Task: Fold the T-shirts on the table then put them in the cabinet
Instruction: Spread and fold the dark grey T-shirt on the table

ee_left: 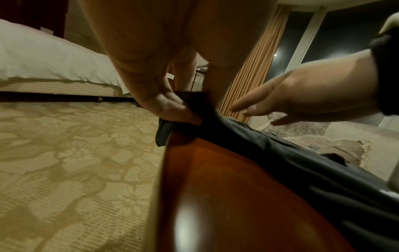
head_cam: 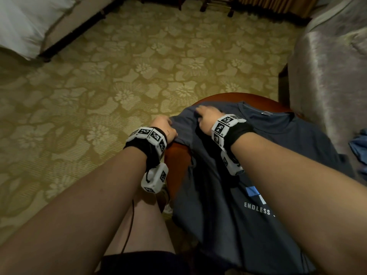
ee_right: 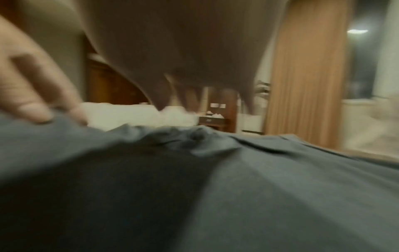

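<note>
A dark blue-grey T-shirt (head_cam: 278,147) with a white "ENDLESS" print lies spread face up on a round red-brown wooden table (head_cam: 176,155), its hem hanging over the near edge. My left hand (head_cam: 167,125) pinches the shirt's left sleeve at the table's left rim; the left wrist view shows thumb and fingers (ee_left: 172,104) closed on the dark cloth (ee_left: 270,145). My right hand (head_cam: 202,114) lies on the shoulder beside the collar, fingers straight. The right wrist view is blurred, with the shirt (ee_right: 259,187) filling it.
Patterned yellow carpet (head_cam: 119,76) surrounds the table. A bed with white linen (head_cam: 23,22) stands at the far left. A silvery upholstered chair (head_cam: 327,76) is close on the right, with a blue cloth (head_cam: 359,147) at its edge. Chair legs (head_cam: 204,4) stand at the far wall.
</note>
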A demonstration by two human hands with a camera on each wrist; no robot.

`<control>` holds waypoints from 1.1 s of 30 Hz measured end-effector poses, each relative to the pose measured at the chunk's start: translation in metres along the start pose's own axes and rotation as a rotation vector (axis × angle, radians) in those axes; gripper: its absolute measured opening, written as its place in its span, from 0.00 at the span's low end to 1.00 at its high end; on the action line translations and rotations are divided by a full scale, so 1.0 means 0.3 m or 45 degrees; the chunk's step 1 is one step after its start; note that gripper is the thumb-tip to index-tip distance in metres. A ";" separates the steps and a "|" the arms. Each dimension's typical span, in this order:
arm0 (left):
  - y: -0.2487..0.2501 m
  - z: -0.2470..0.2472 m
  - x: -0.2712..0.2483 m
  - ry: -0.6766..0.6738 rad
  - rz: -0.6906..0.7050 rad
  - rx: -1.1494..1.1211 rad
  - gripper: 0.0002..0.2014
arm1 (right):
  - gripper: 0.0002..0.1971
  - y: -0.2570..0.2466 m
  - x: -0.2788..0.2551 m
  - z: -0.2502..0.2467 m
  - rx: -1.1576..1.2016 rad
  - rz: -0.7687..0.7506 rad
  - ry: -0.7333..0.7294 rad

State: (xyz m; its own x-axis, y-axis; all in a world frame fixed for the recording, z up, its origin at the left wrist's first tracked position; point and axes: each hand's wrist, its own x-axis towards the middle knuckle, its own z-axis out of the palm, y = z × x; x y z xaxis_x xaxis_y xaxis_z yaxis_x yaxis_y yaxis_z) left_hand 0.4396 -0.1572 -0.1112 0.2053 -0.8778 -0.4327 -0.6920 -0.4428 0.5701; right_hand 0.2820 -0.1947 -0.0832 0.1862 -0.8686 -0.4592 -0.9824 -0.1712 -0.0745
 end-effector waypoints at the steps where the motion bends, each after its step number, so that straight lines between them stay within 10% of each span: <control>1: -0.002 0.000 -0.001 -0.039 -0.023 0.003 0.24 | 0.27 0.002 0.012 0.016 0.022 -0.037 -0.047; 18: 0.058 -0.020 0.084 -0.307 -0.211 0.079 0.49 | 0.27 0.094 -0.055 0.012 0.185 0.023 0.087; 25: 0.064 0.005 0.117 -0.345 -0.208 0.173 0.56 | 0.54 0.104 -0.096 0.078 -0.010 0.165 -0.273; 33: 0.049 -0.019 0.141 -0.162 -0.026 0.201 0.25 | 0.56 0.097 -0.059 0.063 0.000 0.120 -0.291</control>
State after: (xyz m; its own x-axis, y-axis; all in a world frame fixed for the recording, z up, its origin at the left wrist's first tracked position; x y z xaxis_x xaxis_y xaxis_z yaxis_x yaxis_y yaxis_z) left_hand 0.4420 -0.2020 -0.1172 0.1385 -0.8343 -0.5337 -0.7907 -0.4176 0.4477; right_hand 0.2497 -0.1757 -0.0939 0.0861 -0.7528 -0.6526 -0.9952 -0.0949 -0.0218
